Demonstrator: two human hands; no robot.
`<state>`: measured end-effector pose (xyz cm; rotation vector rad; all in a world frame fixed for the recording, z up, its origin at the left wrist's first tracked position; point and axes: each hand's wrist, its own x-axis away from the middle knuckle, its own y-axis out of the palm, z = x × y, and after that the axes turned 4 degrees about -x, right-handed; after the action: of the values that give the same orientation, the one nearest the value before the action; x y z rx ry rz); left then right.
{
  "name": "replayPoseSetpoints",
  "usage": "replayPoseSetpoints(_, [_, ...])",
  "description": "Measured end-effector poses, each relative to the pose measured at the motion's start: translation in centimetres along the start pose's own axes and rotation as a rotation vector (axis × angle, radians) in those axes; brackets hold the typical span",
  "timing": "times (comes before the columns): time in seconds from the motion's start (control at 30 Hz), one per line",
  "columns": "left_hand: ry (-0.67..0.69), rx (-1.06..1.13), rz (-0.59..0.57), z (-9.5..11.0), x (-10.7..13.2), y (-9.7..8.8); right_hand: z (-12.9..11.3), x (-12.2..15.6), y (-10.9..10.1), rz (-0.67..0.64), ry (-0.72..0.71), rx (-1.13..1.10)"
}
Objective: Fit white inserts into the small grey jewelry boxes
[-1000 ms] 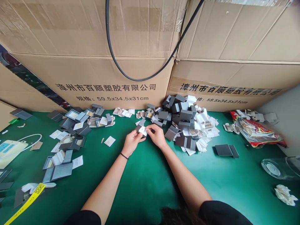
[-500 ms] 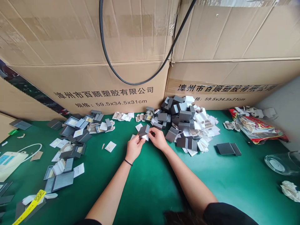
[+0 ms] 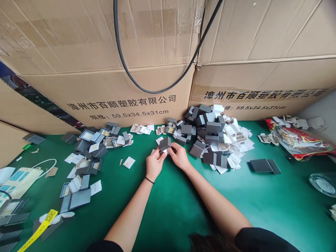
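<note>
Between my hands is a small dark grey box (image 3: 165,144) with something white, like paper, at its lower edge. My left hand (image 3: 154,163) grips it from the left, thumb and fingers closed on its side. From the right, my right hand (image 3: 179,156) pinches at the white part under the box; its fingertips are partly hidden. A white card (image 3: 128,162) lies on the table left of my left hand. Behind my right hand rises a pile of grey boxes (image 3: 213,127) mixed with white folded papers (image 3: 232,133).
Opened grey boxes (image 3: 80,198) and papers spread over the left side of the green table (image 3: 173,217). A power strip (image 3: 22,182) sits at far left. On the right are a flat grey box (image 3: 265,166), a red plastic bag (image 3: 299,141) and a glass (image 3: 322,184). Cardboard cartons (image 3: 126,84) stand behind.
The view has shifted slightly left, so everything appears further right. In my hands, the grey box is tilted a little differently, showing more of its top.
</note>
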<state>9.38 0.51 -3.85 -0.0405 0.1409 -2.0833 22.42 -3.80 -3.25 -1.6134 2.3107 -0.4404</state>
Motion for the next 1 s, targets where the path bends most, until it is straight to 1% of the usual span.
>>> replayPoseSetpoints(0.13, [0.046,-0.015,-0.043,-0.1,0.2,-0.3,-0.1,0.3,0.1,0.004,0.01,0.008])
replayPoseSetpoints(0.3, [0.023,0.063,-0.06,0.4,0.4,-0.2,-0.1,0.3,0.0,-0.006,-0.031,0.055])
replayPoseSetpoints(0.4, [0.018,0.116,-0.024,1.1,0.4,0.2,-0.1,0.2,0.0,-0.009,-0.028,0.096])
replayPoseSetpoints(0.47, [0.019,0.129,0.01,1.6,0.3,0.3,-0.2,0.3,0.2,0.025,-0.028,0.097])
replayPoseSetpoints(0.57, [-0.018,0.143,0.07,1.9,0.2,0.3,-0.6,0.5,0.5,0.086,-0.051,0.06])
replayPoseSetpoints(0.67, [-0.07,0.203,0.075,1.8,-0.1,0.0,-0.9,0.6,0.6,0.072,-0.013,-0.003])
replayPoseSetpoints(0.73, [-0.096,0.226,0.021,1.7,-0.2,-0.3,-0.9,0.4,0.2,0.011,0.051,-0.032])
replayPoseSetpoints(0.8, [-0.125,0.231,-0.045,1.7,-0.4,-0.6,-0.7,0.0,-0.5,-0.103,0.1,-0.05])
replayPoseSetpoints(0.87, [-0.148,0.23,-0.089,1.7,-0.4,-0.9,-0.4,-0.4,-1.5,-0.256,0.126,-0.081])
replayPoseSetpoints(0.97, [-0.161,0.226,-0.112,1.8,-0.4,-1.0,-0.3,-0.8,-3.1,-0.513,0.151,-0.13])
replayPoseSetpoints(1.0, [-0.167,0.226,-0.117,1.8,-0.4,-1.0,-0.3,-0.9,-3.5,-0.58,0.161,-0.136])
